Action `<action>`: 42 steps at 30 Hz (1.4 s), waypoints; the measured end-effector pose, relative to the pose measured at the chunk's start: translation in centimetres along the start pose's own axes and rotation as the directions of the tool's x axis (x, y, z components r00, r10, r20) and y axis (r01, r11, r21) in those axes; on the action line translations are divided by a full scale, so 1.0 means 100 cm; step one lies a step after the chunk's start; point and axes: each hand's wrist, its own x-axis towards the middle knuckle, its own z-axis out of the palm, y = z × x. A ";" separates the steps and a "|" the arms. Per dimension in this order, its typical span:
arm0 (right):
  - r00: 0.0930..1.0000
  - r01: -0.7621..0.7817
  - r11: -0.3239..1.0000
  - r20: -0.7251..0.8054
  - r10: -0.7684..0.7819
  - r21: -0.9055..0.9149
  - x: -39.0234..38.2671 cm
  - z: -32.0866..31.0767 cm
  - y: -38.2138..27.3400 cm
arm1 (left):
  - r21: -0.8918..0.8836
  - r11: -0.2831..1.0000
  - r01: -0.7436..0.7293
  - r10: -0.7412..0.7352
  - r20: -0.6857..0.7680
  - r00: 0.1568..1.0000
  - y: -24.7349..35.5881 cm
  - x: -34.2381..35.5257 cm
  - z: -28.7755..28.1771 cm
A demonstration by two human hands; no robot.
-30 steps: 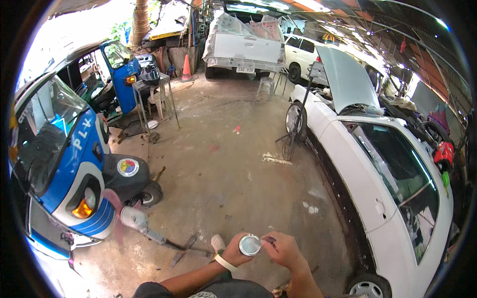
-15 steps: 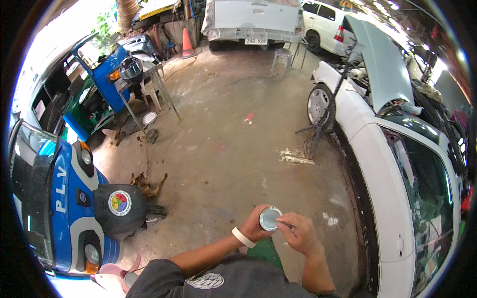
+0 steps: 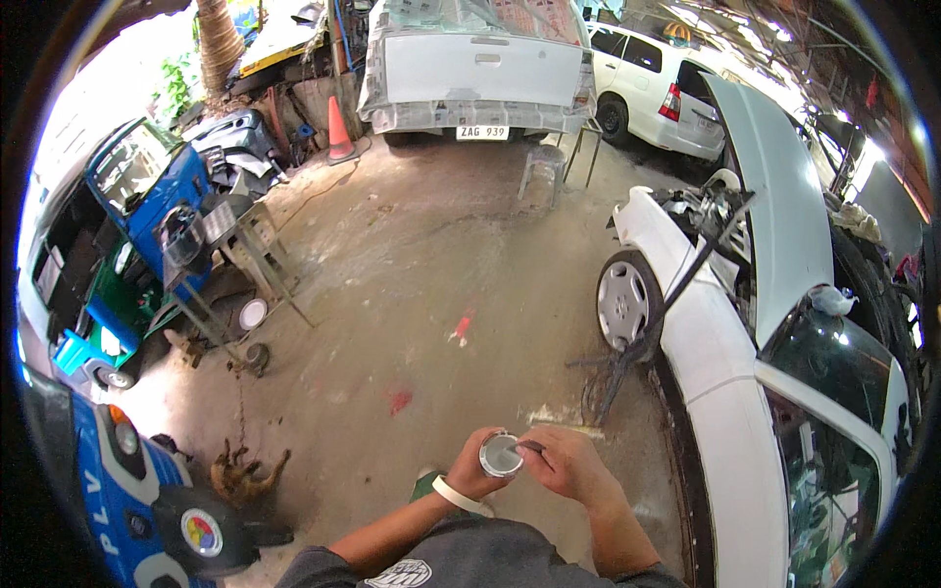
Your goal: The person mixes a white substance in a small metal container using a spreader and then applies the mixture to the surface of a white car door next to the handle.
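My left hand (image 3: 468,470) is wrapped round a small open can (image 3: 501,455) with a pale rim, held in front of my body. Inside it shows a light grey content. Between the fingers of my right hand (image 3: 574,465) is a thin dark stick-like tool (image 3: 531,446), its lower end reaching over the can's mouth. Whether its tip touches the content is hard to see. A pale band (image 3: 459,498) circles my left wrist.
On the right stands a white car (image 3: 716,412) with its hood raised and a dark metal stand (image 3: 627,367) by its wheel. Ahead is a paper-masked white pickup (image 3: 421,73). At left are a metal table (image 3: 240,230), a dog (image 3: 245,477) lying down, and a blue vehicle (image 3: 123,490).
My view has tilted up and I appear farther forward; the pickup and the car's stand sit lower in the picture. Both hands keep their hold on can and tool.
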 end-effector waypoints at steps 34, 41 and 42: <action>0.953 -0.105 0.994 -0.287 0.095 -0.021 0.719 -0.422 0.731 | -0.086 0.996 0.023 0.009 0.358 0.934 -0.280 1.141 0.086; 0.892 -0.276 0.956 -0.398 0.216 -0.100 0.833 -0.521 0.913 | -0.072 0.996 -0.060 0.085 0.420 0.903 -0.364 1.364 0.142; 0.897 -0.242 0.968 -0.394 0.200 -0.061 0.854 -0.532 0.932 | -0.071 0.996 -0.048 0.075 0.441 0.894 -0.370 1.401 0.146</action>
